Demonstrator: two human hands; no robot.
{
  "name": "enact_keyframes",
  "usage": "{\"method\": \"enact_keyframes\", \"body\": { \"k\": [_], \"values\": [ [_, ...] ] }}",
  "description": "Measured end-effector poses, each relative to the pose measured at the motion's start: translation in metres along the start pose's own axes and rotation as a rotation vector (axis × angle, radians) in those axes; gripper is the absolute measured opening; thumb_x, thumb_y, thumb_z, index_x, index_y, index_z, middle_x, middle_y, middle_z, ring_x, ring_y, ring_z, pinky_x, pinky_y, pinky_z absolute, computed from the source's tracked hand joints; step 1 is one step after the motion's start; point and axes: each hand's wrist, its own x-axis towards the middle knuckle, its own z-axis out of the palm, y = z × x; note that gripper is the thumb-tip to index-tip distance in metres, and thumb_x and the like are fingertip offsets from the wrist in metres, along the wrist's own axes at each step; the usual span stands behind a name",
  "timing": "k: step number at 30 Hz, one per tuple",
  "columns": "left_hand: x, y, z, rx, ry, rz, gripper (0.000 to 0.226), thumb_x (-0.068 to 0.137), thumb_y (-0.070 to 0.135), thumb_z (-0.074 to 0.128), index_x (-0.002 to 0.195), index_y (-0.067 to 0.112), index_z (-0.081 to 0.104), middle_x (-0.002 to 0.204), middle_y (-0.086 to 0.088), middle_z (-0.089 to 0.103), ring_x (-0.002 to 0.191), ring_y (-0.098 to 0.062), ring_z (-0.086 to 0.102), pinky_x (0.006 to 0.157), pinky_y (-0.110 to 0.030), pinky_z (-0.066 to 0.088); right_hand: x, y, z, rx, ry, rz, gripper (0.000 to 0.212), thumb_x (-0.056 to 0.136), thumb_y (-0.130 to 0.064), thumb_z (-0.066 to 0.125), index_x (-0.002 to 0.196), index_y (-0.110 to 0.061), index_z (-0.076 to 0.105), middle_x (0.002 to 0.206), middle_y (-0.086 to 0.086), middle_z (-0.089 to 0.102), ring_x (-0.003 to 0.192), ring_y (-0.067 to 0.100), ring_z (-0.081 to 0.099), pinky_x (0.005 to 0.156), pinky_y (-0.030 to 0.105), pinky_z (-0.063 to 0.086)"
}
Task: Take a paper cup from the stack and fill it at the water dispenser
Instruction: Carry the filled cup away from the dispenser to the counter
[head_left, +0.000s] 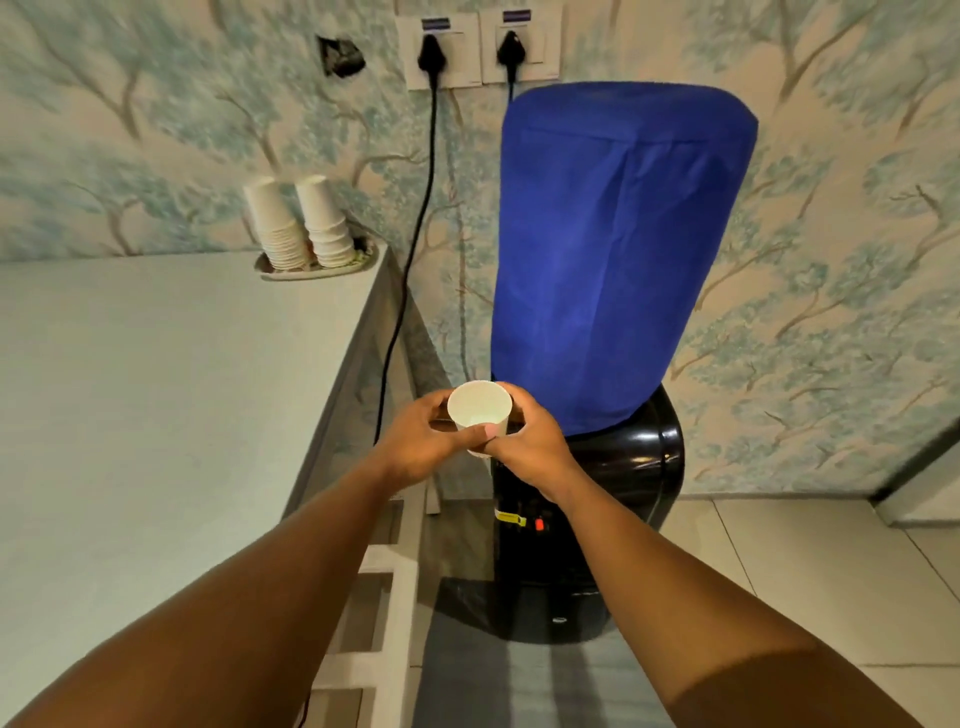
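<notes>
A white paper cup (478, 407) is upright in the air, mouth up, and looks empty inside. My left hand (422, 440) grips it from the left and my right hand (535, 446) from the right, thumb across its front. The cup hangs just left of the black water dispenser (631, 457), whose bottle wears a blue cloth cover (618, 249). The taps are mostly hidden below my right wrist; a yellow label and a red tab (539, 524) show. Two stacks of white paper cups (298, 226) stand upside down on a small tray (317, 271) at the counter's far corner.
A pale counter (156, 405) fills the left side, its edge close to my left hand. Black cables (415, 234) run down the wallpapered wall from two sockets (478, 49). White shelf framing (395, 597) lies below the counter. Tiled floor (805, 571) spreads to the right of the dispenser.
</notes>
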Motion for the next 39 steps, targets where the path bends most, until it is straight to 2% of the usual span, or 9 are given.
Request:
{"method": "enact_keyframes", "body": {
  "k": [2,7,10,12,16,20,23,30,39],
  "values": [
    [-0.004,0.001,-0.02,0.011,0.042,0.019,0.067,0.075,0.045,0.082,0.133,0.023,0.057,0.12,0.009,0.068,0.11,-0.009,0.065,0.089,-0.022,0.052,0.006,-0.016,0.014,-0.005,-0.026,-0.022,0.073,0.069,-0.012,0.082,0.133,-0.029,0.05,0.129,-0.003,0.055,0.118,0.016,0.047,0.077,0.016,0.044],
    [-0.009,0.006,-0.065,0.024,0.144,0.072,0.073,0.072,0.057,0.08,0.136,0.029,0.057,0.125,0.009,0.068,0.113,-0.012,0.064,0.098,-0.037,0.054,0.019,-0.056,0.044,0.008,-0.067,-0.1,0.069,0.072,-0.01,0.079,0.132,-0.027,0.05,0.121,-0.006,0.053,0.114,0.011,0.046,0.084,0.021,0.042],
    [-0.014,0.01,-0.093,0.005,0.229,0.121,0.07,0.071,0.059,0.08,0.132,0.031,0.061,0.123,0.01,0.069,0.111,-0.013,0.066,0.097,-0.039,0.055,0.026,-0.08,0.064,0.026,-0.091,-0.153,0.065,0.074,-0.011,0.079,0.13,-0.027,0.051,0.116,-0.008,0.053,0.106,0.006,0.048,0.076,0.013,0.041],
    [-0.018,0.012,-0.11,0.005,0.277,0.14,0.067,0.072,0.058,0.08,0.131,0.031,0.062,0.122,0.012,0.07,0.111,-0.013,0.066,0.097,-0.038,0.055,0.032,-0.093,0.078,0.027,-0.107,-0.169,0.065,0.074,-0.013,0.079,0.131,-0.027,0.052,0.116,-0.007,0.054,0.104,0.006,0.048,0.072,0.011,0.04],
    [-0.026,0.009,-0.146,0.02,0.372,0.137,0.07,0.072,0.058,0.08,0.133,0.03,0.061,0.125,0.011,0.068,0.111,-0.012,0.066,0.094,-0.031,0.054,0.043,-0.114,0.111,0.026,-0.135,-0.191,0.068,0.073,-0.01,0.079,0.133,-0.024,0.051,0.121,-0.001,0.057,0.113,0.015,0.05,0.071,0.011,0.04],
    [-0.034,0.001,-0.177,0.028,0.432,0.133,0.074,0.07,0.062,0.079,0.134,0.03,0.06,0.126,0.011,0.068,0.113,-0.012,0.065,0.096,-0.034,0.054,0.051,-0.132,0.142,0.043,-0.177,-0.204,0.064,0.074,-0.01,0.079,0.131,-0.022,0.054,0.112,-0.005,0.056,0.105,0.012,0.051,0.069,0.011,0.042],
    [-0.042,-0.005,-0.199,0.036,0.468,0.122,0.075,0.069,0.061,0.081,0.133,0.029,0.061,0.125,0.01,0.069,0.113,-0.012,0.065,0.097,-0.033,0.053,0.058,-0.138,0.168,0.032,-0.19,-0.213,0.063,0.07,-0.012,0.082,0.127,-0.025,0.056,0.113,-0.006,0.06,0.109,0.016,0.057,0.075,0.019,0.047],
    [-0.061,-0.032,-0.236,0.06,0.534,0.07,0.069,0.068,0.057,0.084,0.128,0.028,0.066,0.118,0.012,0.072,0.107,-0.008,0.067,0.091,-0.029,0.056,0.061,-0.145,0.213,-0.005,-0.322,-0.185,0.066,0.072,-0.016,0.082,0.13,-0.025,0.051,0.121,-0.003,0.057,0.114,0.017,0.052,0.083,0.025,0.045],
    [-0.084,-0.062,-0.261,0.029,0.583,0.013,0.063,0.069,0.052,0.086,0.124,0.028,0.068,0.114,0.013,0.073,0.106,-0.006,0.068,0.092,-0.029,0.055,0.056,-0.143,0.256,0.018,-0.415,-0.135,0.064,0.072,-0.018,0.083,0.128,-0.028,0.052,0.112,-0.009,0.056,0.106,0.013,0.052,0.071,0.016,0.044]
  ]
}}
